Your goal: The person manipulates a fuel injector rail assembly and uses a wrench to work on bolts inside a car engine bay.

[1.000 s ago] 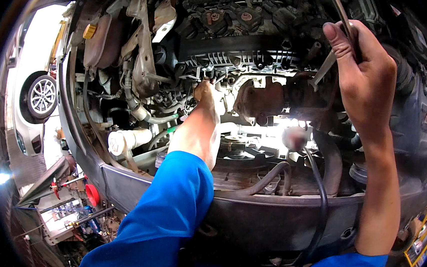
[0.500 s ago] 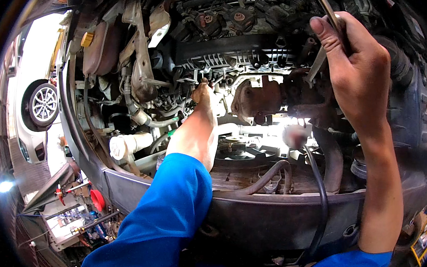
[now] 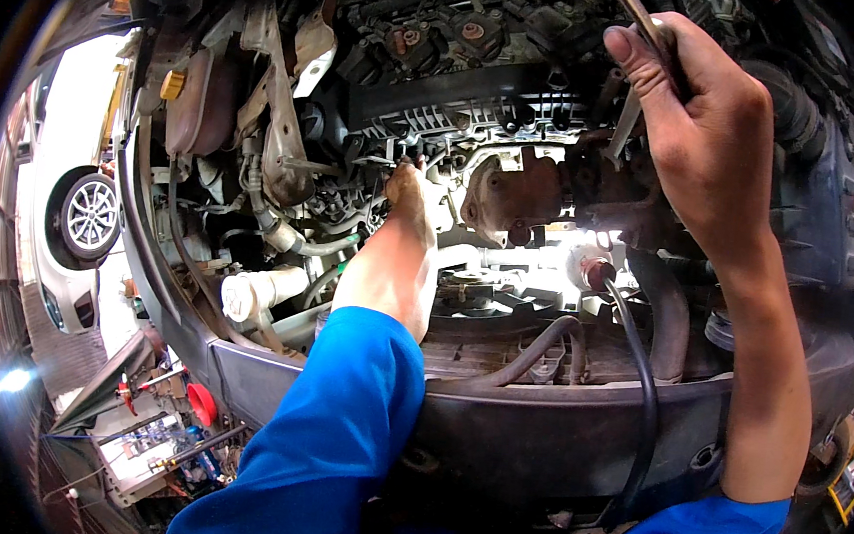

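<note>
Over the engine (image 3: 440, 97), the right hand (image 3: 719, 129) clasps a likely stiff metal rod (image 3: 636, 4), best shank-held; left hand (image 3: 408, 187), I can't tell.

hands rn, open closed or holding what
Left hand: cannot be told, grip obscured among engine parts.
Right hand: closed, holding a metal bar.

Saw bright blue on the sleeves (image 3: 342, 391), brownish grey on the metal bar (image 3: 632, 6), yellow on the round cap (image 3: 172, 84).
</note>
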Available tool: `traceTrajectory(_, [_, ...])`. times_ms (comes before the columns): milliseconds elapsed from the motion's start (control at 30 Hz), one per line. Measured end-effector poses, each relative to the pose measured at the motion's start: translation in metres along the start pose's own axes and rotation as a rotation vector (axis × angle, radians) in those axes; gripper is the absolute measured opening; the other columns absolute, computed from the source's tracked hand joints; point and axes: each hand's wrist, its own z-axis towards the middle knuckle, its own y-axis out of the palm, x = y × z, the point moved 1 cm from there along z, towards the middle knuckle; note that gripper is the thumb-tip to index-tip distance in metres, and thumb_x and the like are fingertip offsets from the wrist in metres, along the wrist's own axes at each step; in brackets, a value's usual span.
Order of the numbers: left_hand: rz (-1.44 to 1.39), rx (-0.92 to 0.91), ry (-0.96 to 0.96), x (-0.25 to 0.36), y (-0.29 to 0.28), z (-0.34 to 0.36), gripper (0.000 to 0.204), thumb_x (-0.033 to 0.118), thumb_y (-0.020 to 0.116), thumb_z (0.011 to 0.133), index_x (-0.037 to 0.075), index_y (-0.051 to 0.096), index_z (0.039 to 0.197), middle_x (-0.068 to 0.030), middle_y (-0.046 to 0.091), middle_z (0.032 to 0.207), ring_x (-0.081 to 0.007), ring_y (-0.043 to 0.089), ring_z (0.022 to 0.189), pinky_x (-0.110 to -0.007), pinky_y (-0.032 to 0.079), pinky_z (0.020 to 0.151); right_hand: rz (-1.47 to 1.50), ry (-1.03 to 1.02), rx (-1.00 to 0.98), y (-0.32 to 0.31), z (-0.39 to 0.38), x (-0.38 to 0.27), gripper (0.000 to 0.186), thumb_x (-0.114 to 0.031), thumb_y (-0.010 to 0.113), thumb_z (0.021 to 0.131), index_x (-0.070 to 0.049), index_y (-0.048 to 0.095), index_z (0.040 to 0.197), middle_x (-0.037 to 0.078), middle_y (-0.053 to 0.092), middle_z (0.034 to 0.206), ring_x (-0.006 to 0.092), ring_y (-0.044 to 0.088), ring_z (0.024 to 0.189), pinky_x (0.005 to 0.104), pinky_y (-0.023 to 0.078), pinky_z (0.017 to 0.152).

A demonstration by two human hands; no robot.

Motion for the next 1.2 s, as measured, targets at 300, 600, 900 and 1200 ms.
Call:
traceTrajectory(300, [-0.676, -0.097, -0.162, -0.01, 0.043, 0.065, 0.049, 0.053, 0.056, 0.075, 0.014, 0.052, 0.105, -0.0031, 0.054, 0.104, -0.0138, 0.051, 0.095, -0.025, 0.043, 0.081, 0.018, -0.007, 0.031, 0.001, -0.001, 0.0, 0.018, -0.017, 0.06, 0.089, 0.0, 0.061, 0.084, -0.004, 0.035, 0.054, 0.0022, 0.03, 0.051, 0.0221, 0.024, 0.044])
traceTrajectory(600, [-1.129, 0.08, -0.181, -0.004, 0.032, 0.034, 0.032, 0.034, 0.054, 0.082, 0.007, 0.062, 0.065, -0.0056, 0.063, 0.065, -0.018, 0.058, 0.054, -0.029, 0.047, 0.051, 0.094, 0.04, -0.017, -0.015, 0.008, -0.019, 0.018, -0.005, 0.063, 0.082, 0.001, 0.053, 0.068, 0.011, 0.049, 0.051, 0.0144, 0.047, 0.042, 0.0291, 0.033, 0.04])
traceTrajectory(900, [-2.136, 0.2, -0.562, 0.006, -0.003, -0.015, 0.017, 0.023, 0.057, 0.086, 0.01, 0.059, 0.076, -0.0035, 0.06, 0.066, -0.0152, 0.054, 0.049, -0.023, 0.041, 0.041, 0.138, -0.117, 0.045, -0.004, 0.005, 0.006, 0.013, -0.002, 0.062, 0.08, 0.003, 0.053, 0.071, 0.017, 0.055, 0.058, 0.0238, 0.055, 0.045, 0.0328, 0.038, 0.042])
traceTrajectory(1200, [-2.098, 0.265, -0.438, -0.009, 0.055, 0.063, 0.013, 0.016, 0.054, 0.087, 0.004, 0.058, 0.085, -0.0067, 0.062, 0.075, -0.0165, 0.057, 0.058, -0.025, 0.047, 0.048, 0.222, -0.088, 0.009, 0.0, 0.005, 0.009, 0.01, 0.0, 0.061, 0.079, 0.004, 0.055, 0.073, 0.019, 0.056, 0.058, 0.0254, 0.057, 0.047, 0.0331, 0.04, 0.042])
